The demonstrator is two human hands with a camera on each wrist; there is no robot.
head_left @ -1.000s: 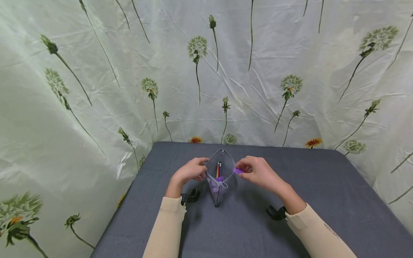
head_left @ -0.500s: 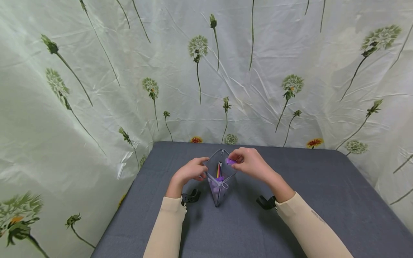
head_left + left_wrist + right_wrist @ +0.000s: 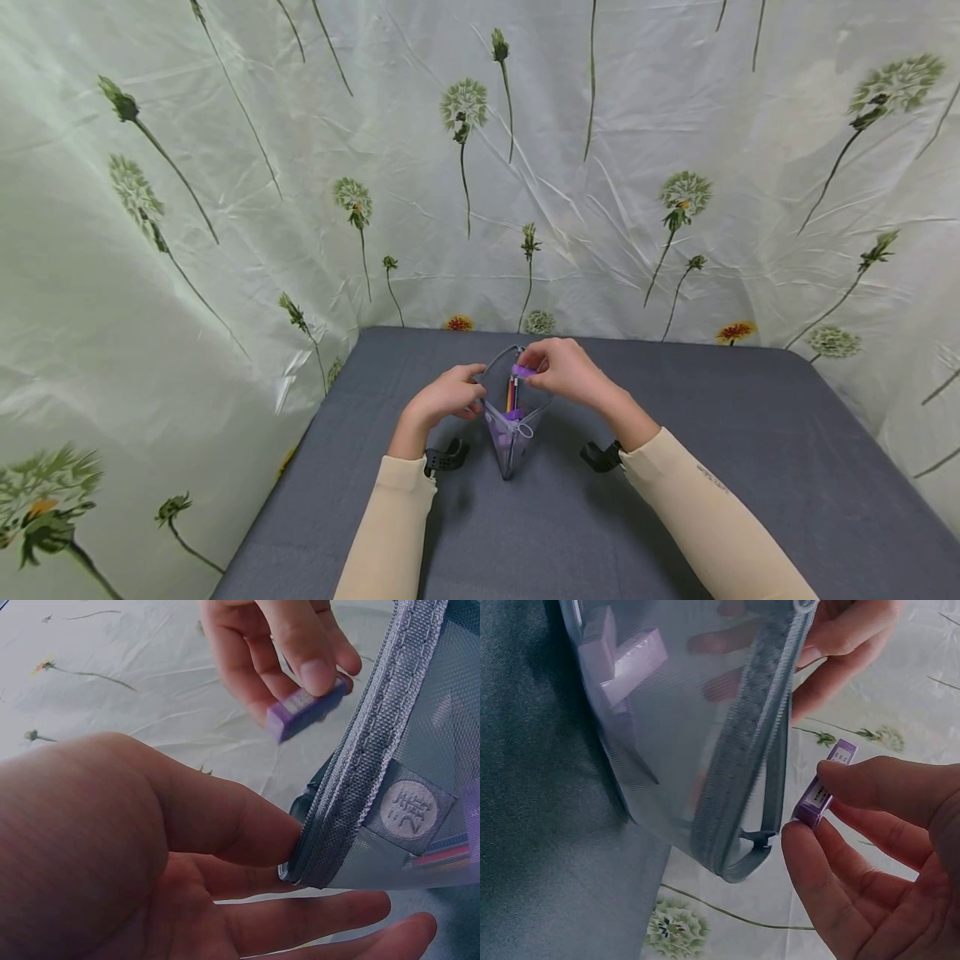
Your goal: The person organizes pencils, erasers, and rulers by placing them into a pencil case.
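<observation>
A grey mesh zip pouch [image 3: 505, 450] stands on the table with its mouth spread wide. Inside it are several pencils [image 3: 511, 395] and small purple boxes [image 3: 635, 669], seen through the mesh. My left hand [image 3: 447, 393] pinches the pouch's zipped rim between thumb and forefinger; its other fingers are extended below in the left wrist view. Between thumb and fingertips, my right hand [image 3: 567, 371] holds a small purple box [image 3: 825, 784] with a white label, above the pouch's opening. The right wrist view shows this box just beyond the zipper edge [image 3: 742, 750].
A dark grey cloth [image 3: 637, 533] covers the table. Pale curtains [image 3: 570, 167] with a dandelion print hang behind it and along the sides. Each wrist wears a black strap [image 3: 600, 457]. A zipper pull ring [image 3: 525, 429] hangs at the pouch's near end.
My right hand has moved left and slightly away from me, carrying the purple box from the pouch's right rim to over its opening. The left hand stays at the rim.
</observation>
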